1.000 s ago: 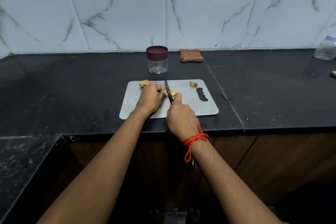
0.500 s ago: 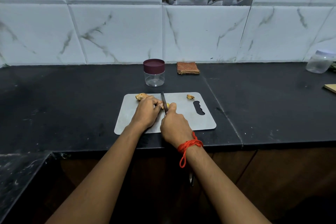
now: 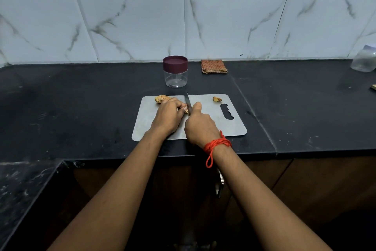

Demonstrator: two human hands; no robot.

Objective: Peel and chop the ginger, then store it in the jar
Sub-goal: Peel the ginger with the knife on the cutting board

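Right hand (image 3: pixel 200 126) is curled tight around the handle of the knife (image 3: pixel 188 102), one digit stretched forward beside the blade; the handle itself is hidden inside the fist. Left hand (image 3: pixel 168 116) has its fingers bent down over the ginger (image 3: pixel 161 99), pinning it to the cutting board (image 3: pixel 234 126), fingertips just beside the blade. Most of the ginger is hidden under that hand. A knobbly end sticks out past the knuckles toward the board's far left corner, and a pale bit shows by the blade. Its long axis therefore runs across the board, left to right and slightly toward the person, roughly crossways to the knife. The blade points away from the person, toward the jar (image 3: pixel 175 71), which stands upright on the counter (image 3: pixel 81 108) just beyond the board, dark lid on. A small piece (image 3: pixel 217 99) of ginger lies apart near the board's far right edge.
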